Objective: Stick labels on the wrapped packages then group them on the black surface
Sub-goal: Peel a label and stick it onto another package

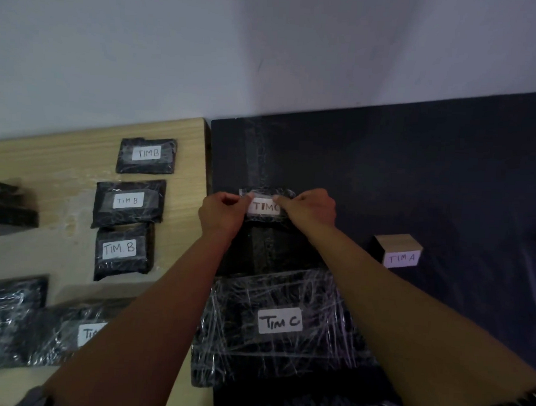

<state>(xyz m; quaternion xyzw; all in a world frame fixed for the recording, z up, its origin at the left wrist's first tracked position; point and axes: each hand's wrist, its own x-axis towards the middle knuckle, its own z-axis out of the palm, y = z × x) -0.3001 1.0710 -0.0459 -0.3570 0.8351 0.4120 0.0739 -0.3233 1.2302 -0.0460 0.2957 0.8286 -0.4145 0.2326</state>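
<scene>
Where the head view looks down across two adjoining tops, both hands meet at a small wrapped package (267,230) on the black surface (415,178). The left hand (222,211) and the right hand (309,209) each pinch an end of a strip of clear tape (262,196) laid over a white label (265,207) reading "TIM C"; the last letter is partly covered by the right fingers. The package's lower body is dark against the surface and hard to outline.

Just nearer the camera lies a large wrapped package (281,326), labelled "TIM C", its left edge overhanging onto the wooden table (63,160).

On the wooden table, three small packages labelled "TIM B" sit in a column: far (146,155), middle (129,203), near (122,251).

At lower left, another wrapped package (61,332) shows a label beginning "TI"; the rest is hidden by the left forearm. A further wrapped item (11,296) is cut by the left frame edge, as is a dark object (8,203) higher up, unidentifiable.

To the right on the black surface stands a wooden block (398,250) labelled "TIM A".
</scene>
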